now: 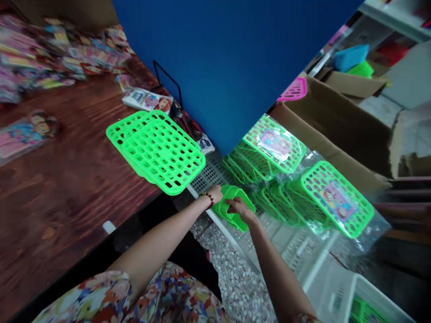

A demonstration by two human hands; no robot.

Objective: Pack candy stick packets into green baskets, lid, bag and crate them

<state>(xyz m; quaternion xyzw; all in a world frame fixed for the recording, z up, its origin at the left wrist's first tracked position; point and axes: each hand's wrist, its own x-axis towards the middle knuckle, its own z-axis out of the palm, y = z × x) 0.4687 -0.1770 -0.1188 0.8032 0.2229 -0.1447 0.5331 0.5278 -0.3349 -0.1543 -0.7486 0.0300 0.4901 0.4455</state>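
A nested stack of small green plastic baskets (247,223) lies on its side over a white plastic crate, its openings facing right. My left hand (216,194), with a beaded bracelet at the wrist, is closed on the stack's left end; its fingers are partly hidden. My right hand (238,207) grips the rim at the open end, fingers curled into the top basket. Left of my hands, green perforated panels (158,150) overlap at the table's edge. Bagged green baskets with picture cards (340,199) lie to the right.
A large blue board (232,67) rises in front of me. The brown wooden table (77,188) bears bagged doll-printed items (90,56) at its back. Beyond the baskets stands an open cardboard box (343,125). A white crate (357,287) is at the lower right.
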